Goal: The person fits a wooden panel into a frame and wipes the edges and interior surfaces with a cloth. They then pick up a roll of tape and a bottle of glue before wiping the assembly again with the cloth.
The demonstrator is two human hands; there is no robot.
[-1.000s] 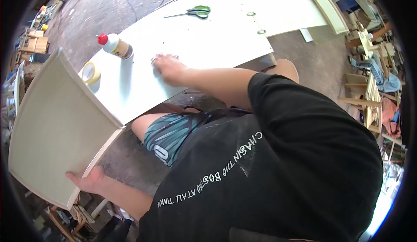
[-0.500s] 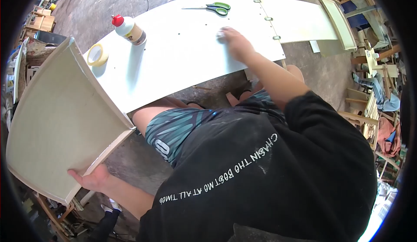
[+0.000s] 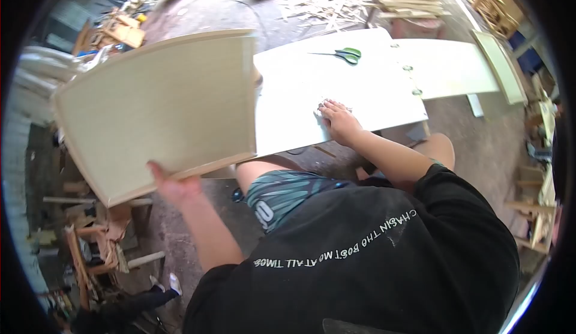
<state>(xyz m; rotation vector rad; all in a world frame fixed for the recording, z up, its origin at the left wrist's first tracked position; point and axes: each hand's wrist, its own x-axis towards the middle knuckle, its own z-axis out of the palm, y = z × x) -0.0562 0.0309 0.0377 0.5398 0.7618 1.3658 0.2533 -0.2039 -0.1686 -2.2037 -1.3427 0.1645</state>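
Observation:
My left hand (image 3: 174,186) grips the lower edge of a cream framed panel (image 3: 156,109) and holds it up over the left end of the white board (image 3: 300,82). The panel hides the glue bottle and tape roll seen earlier. My right hand (image 3: 338,120) lies palm-down on the board near its front edge, pressing a small pale scrap, perhaps sandpaper; I cannot tell what it is. Green-handled scissors (image 3: 345,54) lie on the board's far side.
A second white panel (image 3: 447,67) joins the board at the right by metal hinges (image 3: 408,68). Wood offcuts (image 3: 336,1) litter the concrete floor beyond. Scrap wood and frames crowd the left (image 3: 99,238) and right (image 3: 537,214) sides.
My left hand has lifted the cream panel up and rightward over the board, covering the glue bottle and tape. My right hand has slid back from the far right toward the front edge.

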